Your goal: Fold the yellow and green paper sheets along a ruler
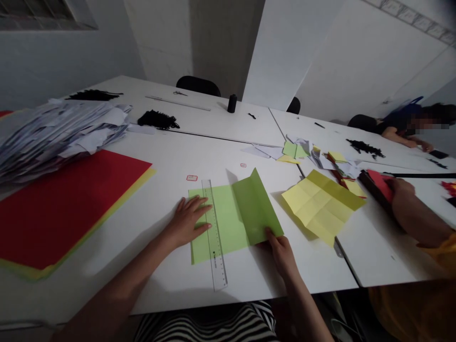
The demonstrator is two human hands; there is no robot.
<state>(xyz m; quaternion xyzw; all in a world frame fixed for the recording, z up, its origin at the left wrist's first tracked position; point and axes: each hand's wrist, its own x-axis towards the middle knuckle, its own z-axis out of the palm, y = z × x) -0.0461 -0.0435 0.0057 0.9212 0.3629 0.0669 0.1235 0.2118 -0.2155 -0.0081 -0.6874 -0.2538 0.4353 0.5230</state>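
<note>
A light green paper sheet point(228, 218) lies on the white table point(171, 156) in front of me. A clear plastic ruler point(215, 242) lies across its left part. My left hand point(187, 221) rests flat on the sheet's left edge, fingers spread and touching the ruler. My right hand point(281, 249) pinches the sheet's right side at its lower corner and holds that flap lifted and folded over toward the left.
A creased yellow sheet point(322, 202) lies to the right. Large red and yellow sheets point(67, 204) and a heap of white papers point(57, 133) are at left. Paper scraps point(302, 152) and black string point(158, 119) lie further back. Another person's hand point(404, 199) holds red paper at right.
</note>
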